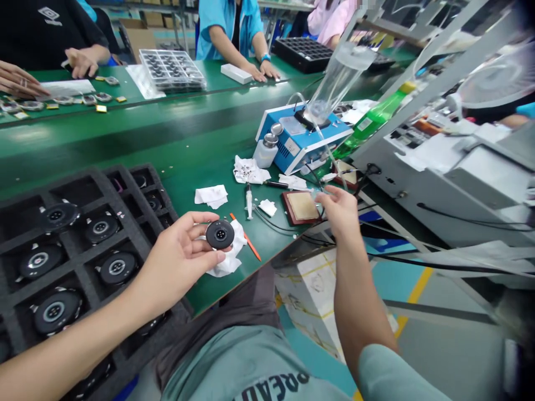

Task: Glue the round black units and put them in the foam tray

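Observation:
My left hand [190, 245] holds a round black watch case [220, 234] by its rim, its face with small contacts towards me. Under it lies a crumpled white tissue [228, 262], and beside that an orange stick [246, 236]. My right hand [339, 207] is at the table edge, just right of a beige pad in a dark red holder [301, 206]. Its thumb and fingers are closed together, but what they hold, if anything, I cannot make out. A syringe [249, 201] lies between the two hands.
On the left, a dark foam tray [79, 245] holds several watch cases. Behind the pad stand a white pump bottle [266, 150], a blue machine [303, 139] and a green bottle [371, 120]. Cables hang at the right edge. Co-workers' hands [261, 71] are across the table.

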Tool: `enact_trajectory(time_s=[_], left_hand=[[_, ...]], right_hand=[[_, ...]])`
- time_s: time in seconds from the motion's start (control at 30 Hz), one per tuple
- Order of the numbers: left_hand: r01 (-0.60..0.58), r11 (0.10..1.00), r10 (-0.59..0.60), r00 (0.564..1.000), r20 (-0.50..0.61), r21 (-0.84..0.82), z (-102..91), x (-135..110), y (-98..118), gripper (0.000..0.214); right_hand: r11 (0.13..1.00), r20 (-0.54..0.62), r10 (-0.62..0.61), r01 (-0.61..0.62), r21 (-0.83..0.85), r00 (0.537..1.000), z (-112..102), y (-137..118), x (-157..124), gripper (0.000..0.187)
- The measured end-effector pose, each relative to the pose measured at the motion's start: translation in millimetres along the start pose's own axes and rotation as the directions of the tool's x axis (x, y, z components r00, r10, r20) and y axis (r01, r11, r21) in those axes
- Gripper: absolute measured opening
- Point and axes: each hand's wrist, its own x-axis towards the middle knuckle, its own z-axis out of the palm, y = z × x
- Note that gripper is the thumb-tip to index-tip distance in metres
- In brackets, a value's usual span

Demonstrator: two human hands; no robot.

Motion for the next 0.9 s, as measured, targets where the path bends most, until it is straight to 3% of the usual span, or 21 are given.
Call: enact_trajectory(time_s=[0.13, 0.2, 0.27, 0.37, 0.53, 0.7, 0.9], left_hand=[[-0.012, 0.999, 0.012, 1.0, 0.0, -0.034, 1.3, -0.9, -1.9, 0.058], [-0.007, 0.998, 0.007, 1.0, 0.004, -0.06, 1.7, -1.6, -2.2, 0.057], [-0.009, 0.997, 0.009, 1.0, 0.005, -0.076, 1.8, -2.1, -2.2, 0.056], [-0.026, 0.997, 0.025, 1.0, -0.008, -0.075, 1.3, -2.8, -2.6, 0.056], [-0.049, 0.997, 0.049, 0.999, -0.004, -0.064, 0.0, -3.8, -4.5, 0.057], [-0.039, 0.996, 0.039, 0.999, -0.002, -0.079, 0.2, -3.6, -4.1, 0.06], [-0.023, 0.997, 0.025, 0.999, 0.023, -0.07, -0.3, -2.6, -4.1, 0.061]], right_hand=[[0.966, 0.224, 0.054, -0.107, 0.234, 0.973, -16.6, -4.7, -49.4, 0.037], [0.865, 0.364, 0.039, -0.214, 0.454, 0.931, -24.0, -10.8, -74.5, 0.031], [0.784, 0.434, -0.021, -0.254, 0.566, 0.901, -25.8, -19.5, -95.4, 0.023], [0.73, 0.448, -0.155, -0.203, 0.652, 0.88, -15.0, -38.0, -118.2, 0.016], [0.665, 0.383, -0.337, -0.071, 0.744, 0.86, 22.4, -65.4, -139.0, 0.007], [0.663, 0.335, -0.347, -0.023, 0.749, 0.876, 51.4, -68.0, -151.4, 0.008], [0.63, 0.355, -0.352, -0.061, 0.774, 0.866, 65.1, -65.5, -162.8, 0.009]])
